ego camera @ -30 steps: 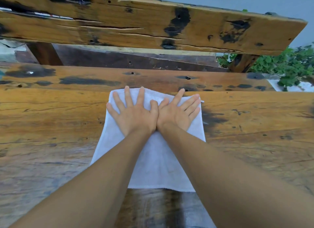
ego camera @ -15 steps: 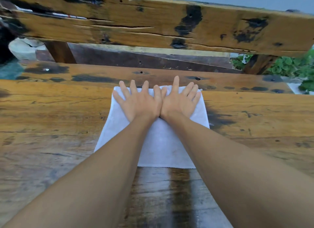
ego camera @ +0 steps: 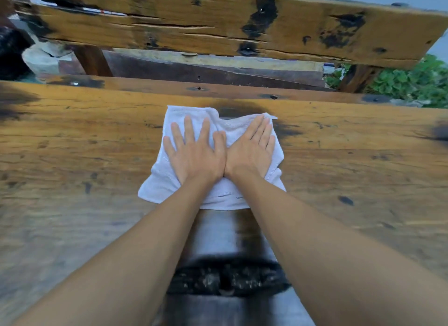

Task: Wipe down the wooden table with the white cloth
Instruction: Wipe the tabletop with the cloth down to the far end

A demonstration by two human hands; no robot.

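While the white cloth [ego camera: 219, 160] lies bunched near the far edge of the wooden desk [ego camera: 351, 170], we press it flat with both palms: left hand [ego camera: 196, 153] with spread fingers, right hand [ego camera: 252, 151] with fingers together, neither grip pinching anything. We judge this mid-wipe; a darker, seemingly damp streak sits below the cloth. Next we need steady pressure across the dry boards alongside. Beyond stand a bench backrest [ego camera: 218, 27] and green plants [ego camera: 409, 79]; nothing blocks us.

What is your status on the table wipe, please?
Left hand and right hand flat, side by side, pressing the cloth. Cloth bunched on the table, near its far edge. Nothing in the way.
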